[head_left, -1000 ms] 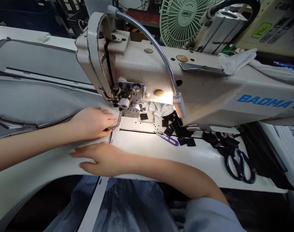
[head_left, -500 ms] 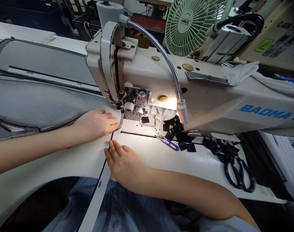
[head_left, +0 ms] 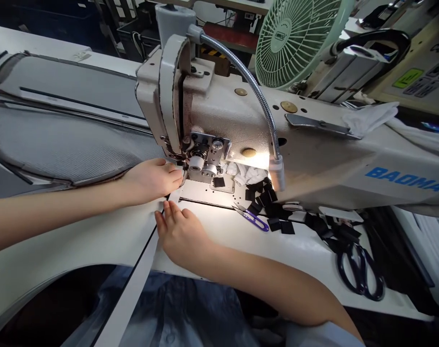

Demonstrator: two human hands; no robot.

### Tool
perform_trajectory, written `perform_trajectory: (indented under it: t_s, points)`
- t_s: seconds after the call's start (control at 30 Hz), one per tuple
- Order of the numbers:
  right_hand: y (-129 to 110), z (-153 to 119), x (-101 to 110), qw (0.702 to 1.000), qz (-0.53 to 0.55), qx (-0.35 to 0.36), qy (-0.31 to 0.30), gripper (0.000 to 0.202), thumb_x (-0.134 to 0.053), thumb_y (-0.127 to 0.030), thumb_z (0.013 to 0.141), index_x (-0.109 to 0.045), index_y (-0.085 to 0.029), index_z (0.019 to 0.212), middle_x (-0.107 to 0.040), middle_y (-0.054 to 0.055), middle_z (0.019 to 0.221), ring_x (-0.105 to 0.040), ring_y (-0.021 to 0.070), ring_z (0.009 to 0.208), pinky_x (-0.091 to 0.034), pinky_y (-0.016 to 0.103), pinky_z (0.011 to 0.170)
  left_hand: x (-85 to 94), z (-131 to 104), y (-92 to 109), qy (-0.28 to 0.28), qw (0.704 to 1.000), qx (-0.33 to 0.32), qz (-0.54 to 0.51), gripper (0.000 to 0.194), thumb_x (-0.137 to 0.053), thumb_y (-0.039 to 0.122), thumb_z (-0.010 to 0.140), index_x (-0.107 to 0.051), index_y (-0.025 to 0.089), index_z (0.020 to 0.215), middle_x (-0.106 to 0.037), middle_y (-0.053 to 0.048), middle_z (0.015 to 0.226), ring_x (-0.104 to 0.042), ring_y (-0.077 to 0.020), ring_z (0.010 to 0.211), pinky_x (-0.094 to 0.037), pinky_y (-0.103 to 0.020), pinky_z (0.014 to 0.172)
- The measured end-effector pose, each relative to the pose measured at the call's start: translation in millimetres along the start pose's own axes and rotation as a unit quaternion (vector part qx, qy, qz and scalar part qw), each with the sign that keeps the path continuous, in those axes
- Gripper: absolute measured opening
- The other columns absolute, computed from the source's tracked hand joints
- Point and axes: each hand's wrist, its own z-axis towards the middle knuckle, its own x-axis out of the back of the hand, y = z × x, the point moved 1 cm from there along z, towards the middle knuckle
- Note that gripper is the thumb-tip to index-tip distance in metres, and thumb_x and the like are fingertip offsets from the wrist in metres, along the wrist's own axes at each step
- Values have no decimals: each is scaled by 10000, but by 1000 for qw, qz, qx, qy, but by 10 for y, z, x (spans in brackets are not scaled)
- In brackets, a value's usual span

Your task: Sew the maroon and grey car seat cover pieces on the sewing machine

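The right hand has moved in from over the near-left side of the white strip, where it was spread and in motion, and its bent fingertips now rest along the strip's dark edge, just short of the sewing machine. The left hand remains at the near edge of the grey mesh panel, palm down with the fingers bent, pressing on its corner beside the needle area; whether it also pinches the material underneath cannot be told. The strip slants from under the hands towards the near left, over the table's edge and the person's lap, and its near end has swung further left. With both hands close together at the join, the strip and panel seem to be kept lined up, the left hand bearing on the panel and the right one on the strip. To the right, under the lamp, lie black fabric squares and purple thread snips, with dark-handled scissors farther right; neither hand touches them.
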Motion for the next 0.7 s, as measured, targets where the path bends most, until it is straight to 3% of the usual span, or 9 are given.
perform_trajectory:
  t_s: [0.2, 0.37, 0.53, 0.63, 0.7]
  points:
    - [189, 55, 16, 999, 29, -33, -27, 439, -360, -132, 1021, -546, 29, 1385, -540, 298, 1405, -584, 362, 1297, -542, 426, 852, 37, 134, -74, -68, 997, -4, -31, 285, -444, 11, 886, -697, 141, 907, -659, -66, 837, -598, -221, 786, -385, -359, 711]
    - [293, 85, 77, 996, 56, -58, -45, 441, -358, -119, 1018, -538, 10, 1400, -523, 285, 1434, -561, 357, 1321, -544, 413, 807, 51, 184, -55, -75, 995, 39, -49, 219, -472, 2, 834, -657, 118, 818, -616, -66, 692, -570, -205, 673, -395, -338, 684]
    - [362, 113, 70, 994, 76, -71, -41, 447, -392, -87, 987, -544, 2, 1398, -529, 278, 1434, -556, 343, 1324, -538, 430, 844, 43, 209, -20, -90, 992, 58, -64, 215, -471, 21, 851, -660, 115, 891, -673, -102, 820, -609, -219, 758, -409, -335, 719]
    - [400, 92, 69, 992, 89, -78, -44, 477, -408, -127, 982, -514, 9, 1428, -490, 273, 1477, -520, 355, 1357, -522, 442, 876, 126, 149, -18, -113, 990, 65, -51, 269, -477, 1, 826, -668, 104, 984, -682, -124, 909, -617, -227, 801, -400, -331, 695]
    - [413, 76, 104, 990, 105, -83, -48, 487, -411, -153, 980, -517, 0, 1429, -484, 257, 1494, -506, 357, 1368, -502, 449, 914, 198, 54, -63, -95, 990, 84, -58, 320, -496, 14, 827, -664, 123, 1077, -683, -133, 1019, -617, -239, 872, -395, -324, 698]
